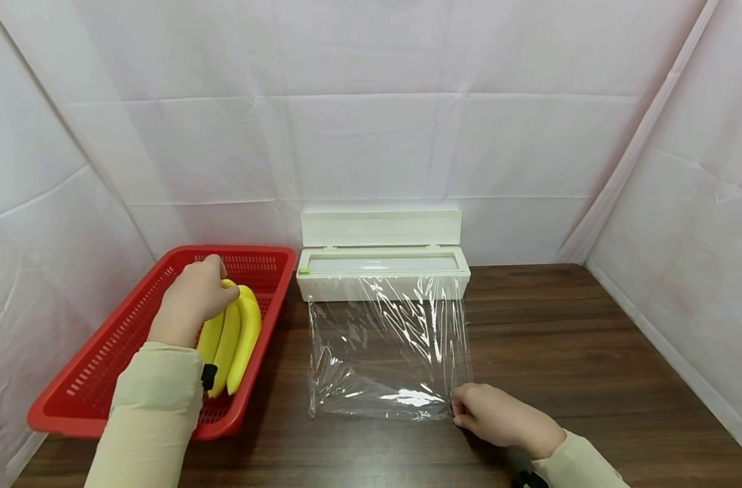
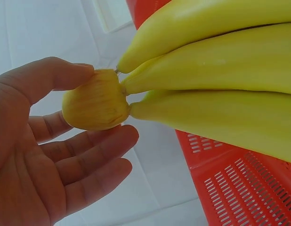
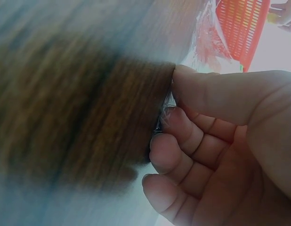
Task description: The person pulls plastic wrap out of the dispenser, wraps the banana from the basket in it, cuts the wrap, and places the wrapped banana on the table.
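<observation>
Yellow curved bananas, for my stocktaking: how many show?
3 in the head view: left banana, middle banana, right banana, side by side over the perforated red plastic basket, held by the bare left hand. More may hide underneath.

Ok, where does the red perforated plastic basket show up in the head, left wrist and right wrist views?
Head: at left, the red perforated plastic basket.
Left wrist: right of centre, partly hidden by the yellow curved bananas; a bit also shows at the top.
Right wrist: upper right, cut off by the top edge.
Shared landmark: the person's left hand, at the right wrist view's upper-right corner.
</observation>
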`<act>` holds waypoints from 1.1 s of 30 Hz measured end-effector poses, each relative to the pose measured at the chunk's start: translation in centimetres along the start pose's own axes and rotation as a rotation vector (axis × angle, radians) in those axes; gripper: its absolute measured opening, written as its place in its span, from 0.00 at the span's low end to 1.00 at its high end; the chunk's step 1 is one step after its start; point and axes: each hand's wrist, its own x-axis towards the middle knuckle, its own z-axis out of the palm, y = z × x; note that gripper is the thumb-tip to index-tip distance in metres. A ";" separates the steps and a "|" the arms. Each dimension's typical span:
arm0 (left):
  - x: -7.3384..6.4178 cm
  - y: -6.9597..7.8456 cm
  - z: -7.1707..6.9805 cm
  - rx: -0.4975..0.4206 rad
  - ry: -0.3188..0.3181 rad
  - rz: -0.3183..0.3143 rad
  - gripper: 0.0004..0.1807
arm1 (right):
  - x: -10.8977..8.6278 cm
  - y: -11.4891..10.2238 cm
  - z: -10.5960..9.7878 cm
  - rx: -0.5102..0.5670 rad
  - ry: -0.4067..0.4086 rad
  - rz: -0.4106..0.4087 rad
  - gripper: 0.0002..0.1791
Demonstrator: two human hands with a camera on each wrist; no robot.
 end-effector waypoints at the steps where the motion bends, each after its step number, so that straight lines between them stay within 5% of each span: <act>1: 0.0 0.0 0.0 0.000 0.002 0.003 0.17 | 0.0 0.0 0.0 0.002 -0.001 0.002 0.12; 33: -0.2 0.2 -0.5 -0.074 0.054 0.034 0.15 | -0.2 -0.4 -0.2 0.026 0.007 0.010 0.12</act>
